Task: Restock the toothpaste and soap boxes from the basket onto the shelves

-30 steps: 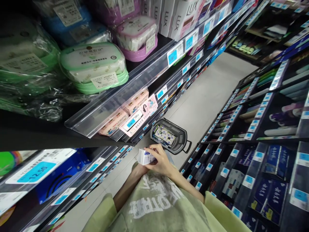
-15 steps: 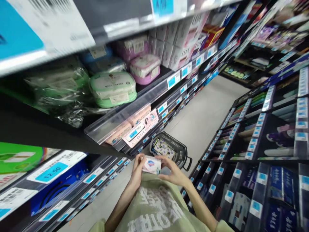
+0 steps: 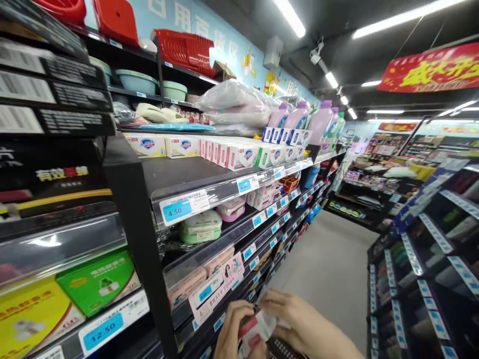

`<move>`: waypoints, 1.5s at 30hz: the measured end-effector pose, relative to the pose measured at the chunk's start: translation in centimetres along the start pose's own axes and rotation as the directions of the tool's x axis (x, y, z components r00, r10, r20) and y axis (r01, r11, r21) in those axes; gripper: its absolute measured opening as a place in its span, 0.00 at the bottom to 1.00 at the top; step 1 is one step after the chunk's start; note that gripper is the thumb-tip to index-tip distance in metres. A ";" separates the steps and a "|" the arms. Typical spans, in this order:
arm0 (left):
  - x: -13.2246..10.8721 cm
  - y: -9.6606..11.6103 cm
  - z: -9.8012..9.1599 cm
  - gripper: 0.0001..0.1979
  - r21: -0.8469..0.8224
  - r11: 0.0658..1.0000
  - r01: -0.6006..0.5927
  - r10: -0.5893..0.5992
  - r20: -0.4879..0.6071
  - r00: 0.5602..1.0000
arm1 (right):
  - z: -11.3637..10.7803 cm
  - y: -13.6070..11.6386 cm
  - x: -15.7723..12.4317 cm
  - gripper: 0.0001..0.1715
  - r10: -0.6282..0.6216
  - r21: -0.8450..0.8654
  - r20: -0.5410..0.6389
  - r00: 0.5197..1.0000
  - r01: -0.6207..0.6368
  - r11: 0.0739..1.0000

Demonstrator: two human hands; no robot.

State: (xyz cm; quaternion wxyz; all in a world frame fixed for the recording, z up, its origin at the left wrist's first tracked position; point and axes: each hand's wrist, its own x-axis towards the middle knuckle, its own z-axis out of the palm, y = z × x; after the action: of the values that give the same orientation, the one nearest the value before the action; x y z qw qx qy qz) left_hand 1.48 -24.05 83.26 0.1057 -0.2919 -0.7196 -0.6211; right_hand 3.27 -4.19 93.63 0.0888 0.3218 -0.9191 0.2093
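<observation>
At the lower edge, the left hand curls around a small red-and-white box, pinching it; the right hand arches over its right side, grip too blurred to tell. The box's print is unreadable. Shelf tags read "4.50" and "12.50"; cartons read "LUX".
</observation>
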 end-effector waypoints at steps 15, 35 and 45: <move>18.2 13.8 -3.4 0.19 0.702 0.535 -0.471 0.708 -0.069 0.702 | -24.7 -0.3 12.3 0.24 -0.456 -0.532 -0.513 0.727 0.147 0.834; 23.6 15.2 -4.2 0.22 0.860 0.428 -0.279 0.684 -0.106 0.722 | -27.8 3.4 19.3 0.28 -0.391 -0.588 -0.139 0.910 0.242 0.772; 23.6 14.8 -4.3 0.20 0.876 0.394 -0.277 0.692 -0.085 0.717 | -27.0 5.4 21.7 0.26 -0.376 -0.474 -0.066 0.924 0.303 0.827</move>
State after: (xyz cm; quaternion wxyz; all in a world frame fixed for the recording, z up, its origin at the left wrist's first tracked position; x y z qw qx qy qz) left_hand -10.25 -20.46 108.62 0.5688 -0.2631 -0.7526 -0.2020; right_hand -16.24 -0.50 122.53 0.2694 0.4332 -0.8601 -0.0066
